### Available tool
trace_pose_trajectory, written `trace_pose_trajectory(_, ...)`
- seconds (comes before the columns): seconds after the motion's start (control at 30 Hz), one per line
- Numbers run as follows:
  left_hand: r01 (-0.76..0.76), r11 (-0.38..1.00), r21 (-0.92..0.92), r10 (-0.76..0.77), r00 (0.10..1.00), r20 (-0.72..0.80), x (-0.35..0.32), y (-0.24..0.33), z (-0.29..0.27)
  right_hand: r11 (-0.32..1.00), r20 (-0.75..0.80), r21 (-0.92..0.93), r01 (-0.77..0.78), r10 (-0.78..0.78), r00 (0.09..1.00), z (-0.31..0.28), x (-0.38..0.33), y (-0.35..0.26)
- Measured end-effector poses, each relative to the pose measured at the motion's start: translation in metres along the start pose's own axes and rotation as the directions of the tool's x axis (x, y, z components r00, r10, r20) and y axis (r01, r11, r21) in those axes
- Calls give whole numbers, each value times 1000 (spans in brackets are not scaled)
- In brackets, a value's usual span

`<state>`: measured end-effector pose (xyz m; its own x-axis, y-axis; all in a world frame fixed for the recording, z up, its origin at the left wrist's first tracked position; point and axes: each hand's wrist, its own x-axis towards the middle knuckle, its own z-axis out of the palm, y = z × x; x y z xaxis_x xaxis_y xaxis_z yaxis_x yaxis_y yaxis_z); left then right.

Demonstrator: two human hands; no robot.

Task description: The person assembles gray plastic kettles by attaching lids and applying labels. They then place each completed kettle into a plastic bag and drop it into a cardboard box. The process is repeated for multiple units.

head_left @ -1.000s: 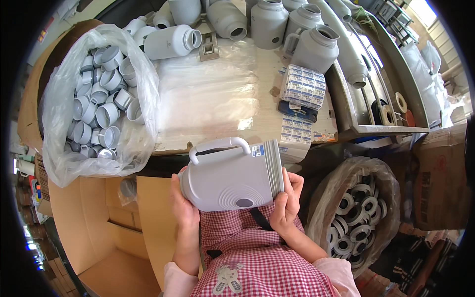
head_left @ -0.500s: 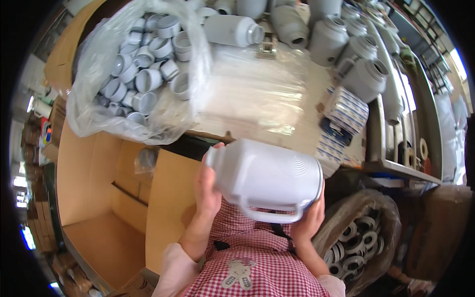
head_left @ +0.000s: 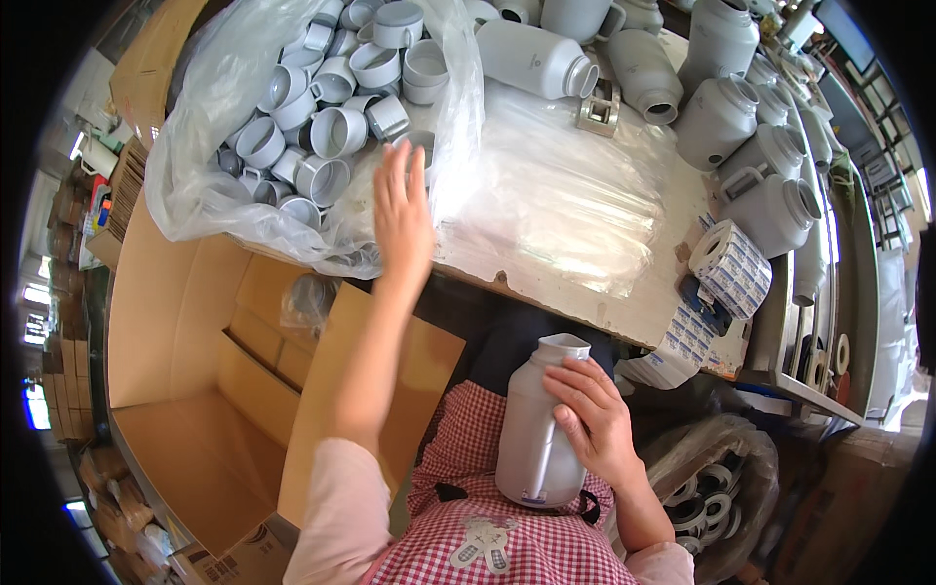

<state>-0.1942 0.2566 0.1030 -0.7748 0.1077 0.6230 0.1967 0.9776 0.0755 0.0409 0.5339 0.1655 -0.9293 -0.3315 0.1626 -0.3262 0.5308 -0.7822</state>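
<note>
While the right hand grips the upright grey plastic jug against the checked apron, mouth up and bare, the left hand stretches open-fingered over the worktop to the clear bag of grey plastic caps just beyond it.

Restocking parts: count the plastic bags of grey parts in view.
2: one bag on the table by the left hand, one bag at lower right near the floor. A small bag in the cardboard box may be a third; contents unclear.
</note>
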Motion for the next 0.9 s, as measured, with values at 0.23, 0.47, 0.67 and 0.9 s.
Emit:
trace_pose_trajectory(0.23, 584, 391, -711, -205, 808, 552, 8, -7, -56, 994, -313, 42, 104, -86, 946, -28, 25, 13)
trace_pose_trajectory(0.47, 837, -546, 31, 550, 331, 767, -82, 100, -77, 966, -214, 222, 132, -83, 973, -23, 42, 29)
trace_pose_trajectory(0.67, 560, 83, -825, 176, 806, 565, -126, 131, -79, 700, -38, 634, -330, 454, 890, -15, 24, 59)
trace_pose_trajectory(0.9, 449, 72, -891, 307, 840, 448, -141, 147, -86, 646, -95, 697, -312, 514, 852, 18, -7, 71)
